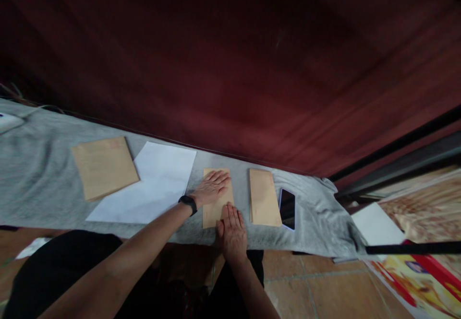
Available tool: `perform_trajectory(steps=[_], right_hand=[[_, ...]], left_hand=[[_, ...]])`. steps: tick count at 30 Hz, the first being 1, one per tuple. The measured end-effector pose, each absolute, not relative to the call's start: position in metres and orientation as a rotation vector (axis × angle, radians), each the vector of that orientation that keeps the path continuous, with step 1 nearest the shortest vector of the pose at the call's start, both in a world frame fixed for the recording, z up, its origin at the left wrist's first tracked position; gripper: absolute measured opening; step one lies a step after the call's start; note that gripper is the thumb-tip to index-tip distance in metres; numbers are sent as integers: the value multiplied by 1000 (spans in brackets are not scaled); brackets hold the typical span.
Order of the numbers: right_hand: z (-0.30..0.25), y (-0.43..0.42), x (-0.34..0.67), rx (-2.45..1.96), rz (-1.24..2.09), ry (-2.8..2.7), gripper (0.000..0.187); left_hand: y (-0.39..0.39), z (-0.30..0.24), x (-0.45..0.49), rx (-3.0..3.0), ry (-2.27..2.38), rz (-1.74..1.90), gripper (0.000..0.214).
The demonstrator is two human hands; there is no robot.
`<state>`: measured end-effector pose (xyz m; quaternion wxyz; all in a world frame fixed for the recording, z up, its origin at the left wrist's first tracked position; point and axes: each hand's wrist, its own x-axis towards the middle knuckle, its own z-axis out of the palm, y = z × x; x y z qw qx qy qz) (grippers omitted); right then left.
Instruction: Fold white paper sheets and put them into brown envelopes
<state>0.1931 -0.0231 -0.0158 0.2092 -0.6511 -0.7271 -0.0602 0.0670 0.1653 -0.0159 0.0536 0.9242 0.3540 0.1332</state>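
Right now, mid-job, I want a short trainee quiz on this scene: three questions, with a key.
1. True or false: the left brown stack overlaps the white sheet.
2. Choose: the dark wristband is on (a) the left wrist, (b) the right wrist, (c) neither.
3. Name it: what lies under both the left hand and the right hand?

Key:
1. True.
2. a.
3. The middle brown paper.
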Motion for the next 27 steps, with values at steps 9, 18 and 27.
perform_trajectory(steps=[9, 18, 27], right_hand=[[-23, -24, 193, -1796, -191, -2011, 49], [-20, -24, 193, -1794, -138, -1999, 48], [-16, -26, 196, -1812, -120, -2064, 51]], left_hand=[[129, -10, 59, 2818, 1007, 378, 51], [84, -7, 43, 2858, 866, 282, 55], [40, -9, 9, 2910, 715, 285, 73]])
